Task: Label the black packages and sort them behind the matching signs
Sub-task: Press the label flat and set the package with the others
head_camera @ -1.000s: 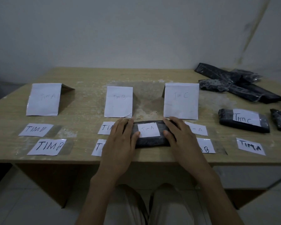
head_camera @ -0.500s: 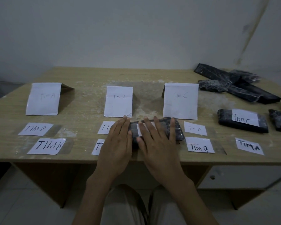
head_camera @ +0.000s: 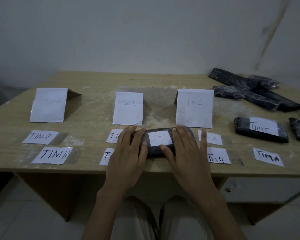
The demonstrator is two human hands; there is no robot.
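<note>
Pressing the Tim A package point(head_camera: 154, 152) under my flat, straight-fingered left hand point(head_camera: 128, 153) and right hand point(head_camera: 187, 153); lying crosswise, it sits well right of the Tim A sign point(head_camera: 48, 104), left hand nearer.

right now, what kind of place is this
Likely a makeshift sorting station in a plain room: a wooden desk against a bare wall, handwritten folded signs TIM A, TIM B and TIM C, and unlabelled black packages piled at right.

Two labels point(head_camera: 112, 136) (half-hidden) under left hand point(head_camera: 128, 154)

Left hand point(head_camera: 128, 153) and right hand point(head_camera: 187, 154) lie flat.
</note>
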